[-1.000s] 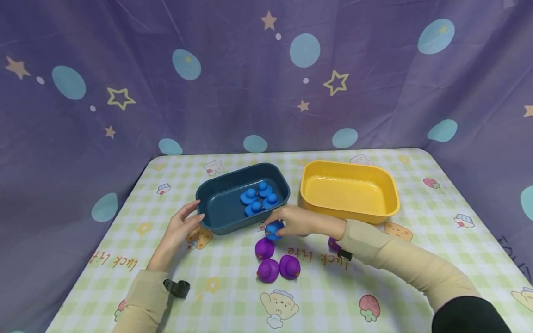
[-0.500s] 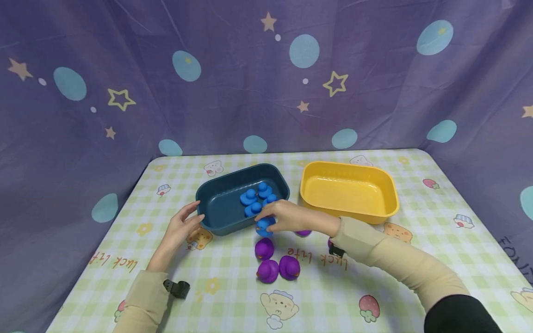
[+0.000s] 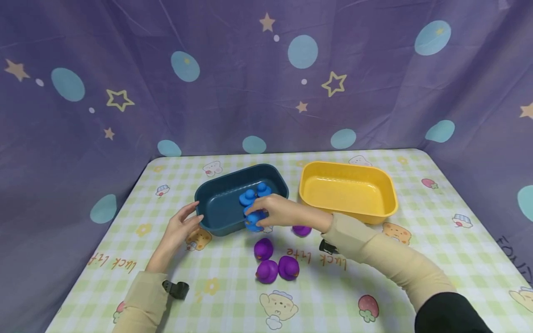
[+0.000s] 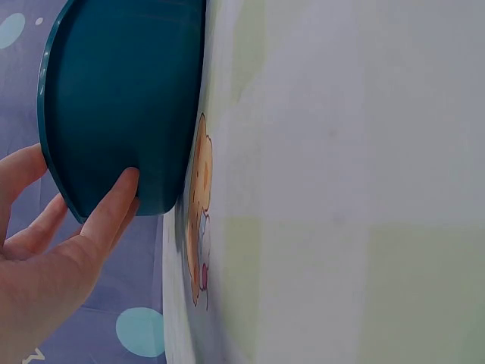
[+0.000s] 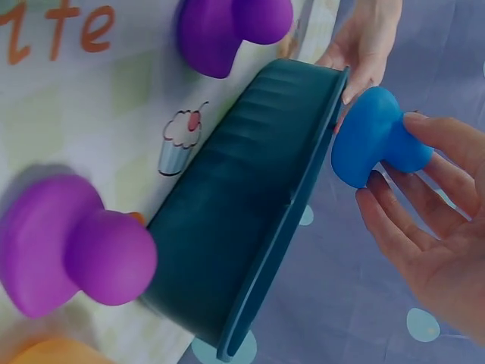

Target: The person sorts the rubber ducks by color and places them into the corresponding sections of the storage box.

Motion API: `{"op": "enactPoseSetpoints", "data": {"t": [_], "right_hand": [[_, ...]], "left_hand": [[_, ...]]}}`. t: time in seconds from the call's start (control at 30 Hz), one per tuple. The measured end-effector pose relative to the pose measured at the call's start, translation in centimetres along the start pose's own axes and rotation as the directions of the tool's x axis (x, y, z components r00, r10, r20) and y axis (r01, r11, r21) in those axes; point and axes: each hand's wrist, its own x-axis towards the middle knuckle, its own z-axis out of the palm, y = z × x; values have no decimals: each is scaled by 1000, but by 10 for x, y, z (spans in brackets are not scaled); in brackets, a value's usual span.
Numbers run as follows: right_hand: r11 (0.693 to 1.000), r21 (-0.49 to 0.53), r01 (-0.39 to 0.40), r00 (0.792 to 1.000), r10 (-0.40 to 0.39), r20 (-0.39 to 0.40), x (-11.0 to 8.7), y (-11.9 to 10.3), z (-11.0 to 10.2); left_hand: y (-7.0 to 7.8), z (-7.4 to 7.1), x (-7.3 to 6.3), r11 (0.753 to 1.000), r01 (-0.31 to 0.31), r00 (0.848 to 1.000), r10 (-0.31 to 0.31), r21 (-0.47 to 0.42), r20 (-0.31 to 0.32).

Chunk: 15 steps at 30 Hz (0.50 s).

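Note:
A blue rubber duck [image 3: 254,222] is pinched in my right hand [image 3: 276,210], in front of the teal bin's near wall in the head view. The right wrist view shows the thumb on the head of this blue duck [image 5: 371,136] and fingers beneath, just outside the bin rim. My left hand [image 3: 181,229] touches the left end of the teal bin [image 3: 220,212]. Its thumb [image 4: 114,201] lies on the side wall, the other fingers spread near the rim. Several blue ducks [image 3: 248,197] sit in the bin, partly hidden by the right hand.
A yellow bin [image 3: 347,187] with nothing in it stands to the right of the teal one. Three purple ducks [image 3: 266,271] are grouped on the checked tablecloth in front. Another purple duck [image 3: 301,230] lies below the right wrist. A patterned curtain [image 3: 233,92] hangs behind.
My right hand has carried the blue duck leftward and slightly up along the teal bin's near side, uncovering a purple duck behind it. The left hand keeps its place.

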Motion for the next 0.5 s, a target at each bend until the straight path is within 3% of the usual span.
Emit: {"op": "enactPoseSetpoints", "data": {"t": [0.33, 0.5], "right_hand": [[1000, 8, -21, 1000, 21, -5, 14, -3, -2], [999, -5, -37, 999, 37, -6, 21, -4, -3]], "left_hand": [[-19, -2, 10, 999, -9, 1000, 8, -31, -13], [-19, -3, 9, 999, -6, 1000, 5, -41, -5]]}}
